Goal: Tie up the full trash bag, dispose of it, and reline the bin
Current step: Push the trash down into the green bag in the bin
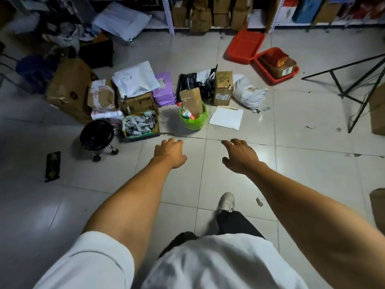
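The bin (194, 119) stood on the floor (291, 163) with a bottle (186, 112) and a paper bag (192, 103) in it. Left of the bin sat a tray of small items (140, 124), and farther left a stool (96, 134). Just right of the bin lay a sheet (226, 118). Behind the bin stood boxes (223, 88) and parcels (164, 89). Both hands, left (169, 152) and right (239, 155), hung before the bin, apart from it.

We have only 1 view, worn on the head, so we look forward and steeply down from standing height along both outstretched arms. The tiled floor (239, 180) fills most of our wide, edge-curved frame; the shelving (169, 15) at the top lies well away from us.
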